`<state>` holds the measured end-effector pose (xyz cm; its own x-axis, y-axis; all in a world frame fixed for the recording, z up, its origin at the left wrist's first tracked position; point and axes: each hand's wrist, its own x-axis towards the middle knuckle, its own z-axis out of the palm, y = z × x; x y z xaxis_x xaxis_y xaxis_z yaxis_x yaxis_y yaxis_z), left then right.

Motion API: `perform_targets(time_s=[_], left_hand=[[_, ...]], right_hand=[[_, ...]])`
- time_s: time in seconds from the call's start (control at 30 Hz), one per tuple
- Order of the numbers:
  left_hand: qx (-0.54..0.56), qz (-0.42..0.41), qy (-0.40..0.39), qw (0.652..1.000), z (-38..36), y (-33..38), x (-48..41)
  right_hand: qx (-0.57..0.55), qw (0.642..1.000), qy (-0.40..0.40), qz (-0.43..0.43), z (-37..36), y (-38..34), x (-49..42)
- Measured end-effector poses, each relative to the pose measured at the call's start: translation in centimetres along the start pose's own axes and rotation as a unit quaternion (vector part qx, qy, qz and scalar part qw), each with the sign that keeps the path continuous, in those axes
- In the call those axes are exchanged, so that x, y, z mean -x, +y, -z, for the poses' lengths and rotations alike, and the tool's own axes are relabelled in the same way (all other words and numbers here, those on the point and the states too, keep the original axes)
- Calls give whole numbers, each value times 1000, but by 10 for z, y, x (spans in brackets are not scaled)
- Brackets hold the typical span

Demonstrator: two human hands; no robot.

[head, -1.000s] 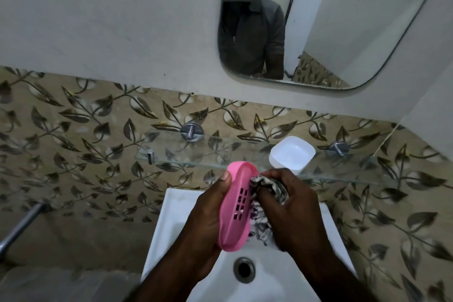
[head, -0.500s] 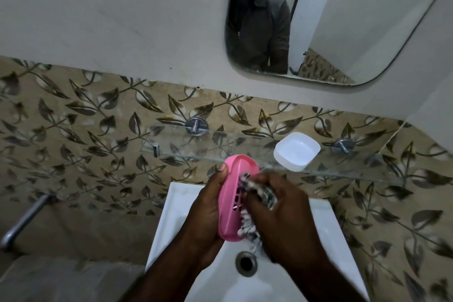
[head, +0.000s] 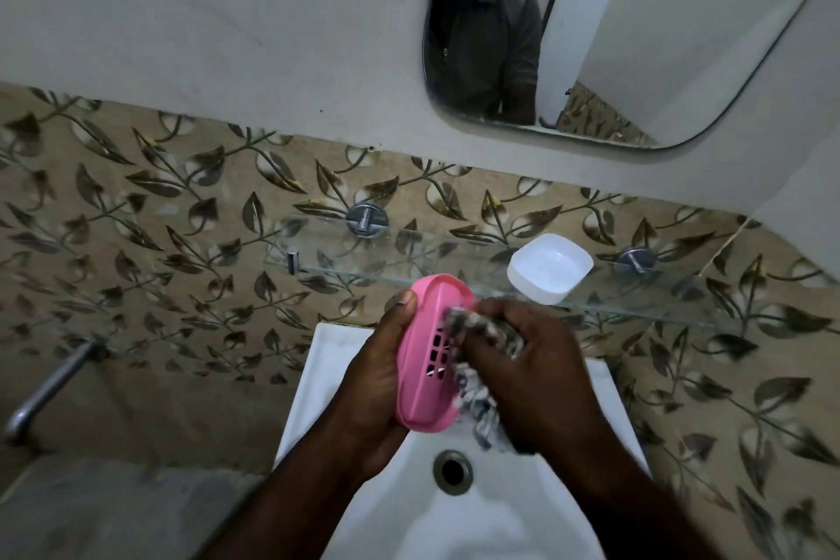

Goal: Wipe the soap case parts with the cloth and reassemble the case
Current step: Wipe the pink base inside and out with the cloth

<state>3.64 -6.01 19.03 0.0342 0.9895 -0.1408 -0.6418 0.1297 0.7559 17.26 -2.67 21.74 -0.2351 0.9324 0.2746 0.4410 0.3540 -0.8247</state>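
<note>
Fingers (head: 400,309) of the left hand (head: 377,382) wrapped round the outer edge of the pink soap case part (head: 422,359), thumb tip on its upper rim, palm behind it. Firm grip. Part held on edge, long axis roughly vertical, over the white sink (head: 454,523). Rectangular drain slots visible in the pink face, turned toward the right hand.

Right hand (head: 532,373) closed round a bunched patterned cloth (head: 482,405), dark and light mottled. Cloth pressed against the slotted face of the pink part; loose end hangs below the hand toward the basin. Cloth and fingertips blurred.

White soap case part (head: 550,266) sits hollow side up on the glass shelf (head: 454,259), just beyond and to the right of the hands, apart from the pink piece. Shelf fixed to the leaf-patterned tile wall (head: 159,241) by round metal brackets (head: 367,219).

Sink drain (head: 453,472) directly below the hands, ringed in metal. Metal tap or pipe (head: 50,386) at far left, low on the wall. Mirror (head: 636,36) above, upper right, showing the person's dark-shirted torso and the head-worn camera rig.
</note>
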Motion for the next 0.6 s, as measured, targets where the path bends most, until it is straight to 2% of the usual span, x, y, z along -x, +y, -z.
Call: perform_targets(time_s=[0.07,0.1,0.27,0.3,0.47,0.53,0.6], left_hand=[[-6,-2,-11,1000,-4,-3,1],[-4,-4,-12,1000,-5,-3,0],[35,3,5,999,0,-2,-1],[40,4,5,999,2,-3,1],[7,-8,-11,1000,-1,-7,9],[5,-18,9,1000,-4,-5,10],[22,-28,42,998,-3,-2,9]], right_hand=[[18,998,67,3,7,1,-13],[29,997,73,6,8,0,-14],[43,996,-58,50,2,-11,14],[43,995,-65,54,4,-12,15],[102,991,70,58,14,-10,-2],[147,985,52,69,9,-9,4],[132,990,-9,40,1,-8,20]])
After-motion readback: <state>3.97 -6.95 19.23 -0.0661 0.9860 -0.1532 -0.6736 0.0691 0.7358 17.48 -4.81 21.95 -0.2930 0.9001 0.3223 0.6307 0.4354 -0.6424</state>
